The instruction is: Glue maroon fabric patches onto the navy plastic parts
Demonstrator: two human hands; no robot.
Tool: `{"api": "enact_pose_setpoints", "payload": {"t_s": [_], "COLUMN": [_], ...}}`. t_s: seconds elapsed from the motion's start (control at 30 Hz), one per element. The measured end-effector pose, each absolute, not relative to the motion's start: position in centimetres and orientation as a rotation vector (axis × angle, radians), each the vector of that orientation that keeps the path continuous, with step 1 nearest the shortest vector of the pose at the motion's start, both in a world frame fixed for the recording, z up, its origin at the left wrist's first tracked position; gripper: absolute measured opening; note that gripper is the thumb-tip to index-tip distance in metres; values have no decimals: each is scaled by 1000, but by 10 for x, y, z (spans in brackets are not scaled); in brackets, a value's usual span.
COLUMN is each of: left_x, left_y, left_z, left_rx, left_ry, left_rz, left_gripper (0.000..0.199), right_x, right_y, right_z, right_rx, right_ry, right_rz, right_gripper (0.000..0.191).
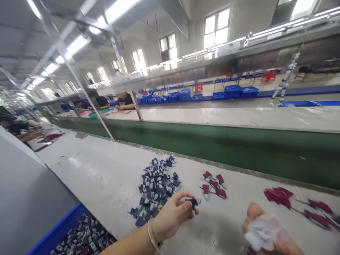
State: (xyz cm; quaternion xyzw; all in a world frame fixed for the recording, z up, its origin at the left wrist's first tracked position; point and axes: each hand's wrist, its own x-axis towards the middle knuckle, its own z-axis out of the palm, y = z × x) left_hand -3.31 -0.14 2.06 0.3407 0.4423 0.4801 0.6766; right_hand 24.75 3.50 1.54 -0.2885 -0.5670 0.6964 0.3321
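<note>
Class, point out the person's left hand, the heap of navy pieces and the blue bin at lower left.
Left hand (171,216), head view: middle of hand.
Heap of navy pieces (158,186), head view: its middle.
Blue bin (54,235), head view: its side wall.

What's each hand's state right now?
Left hand: closed, holding a small navy piece.
Right hand: blurred, white material at it; grip cannot be told.

Green panel (212,147) runs along the back edge, pale far bench (183,115) beyond it. Blue crates (233,92) lined up past that, plus blue conveyor (305,90) at right. Red stools (270,75) further back. Slanted metal post (97,110) mid-left. Seated co-workers (127,101) far left, faces pixelated. Strip lights (77,46) overhead, bright windows (217,27) in the wall.
</note>
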Motion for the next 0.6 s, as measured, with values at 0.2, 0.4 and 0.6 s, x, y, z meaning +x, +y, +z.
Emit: {"api": "enact_pose_setpoints", "payload": {"t_s": [0.2, 0.4, 0.6], "left_x": [-1, -4, -11], "left_y": [15, 21, 18], "left_z": [28, 16, 11], "left_rx": [453, 407, 411], "left_ry": [619, 582, 573], "left_rz": [786, 691, 647], "left_gripper": [52, 35, 76], "right_x": [254, 258, 256], "right_y": [24, 30, 25], "right_z": [30, 22, 34], "right_rx": [-812, -822, -908], "right_ry": [-1272, -1315, -1297], "right_rz": [1878, 1945, 1939], "right_gripper": [64, 47, 38]}}
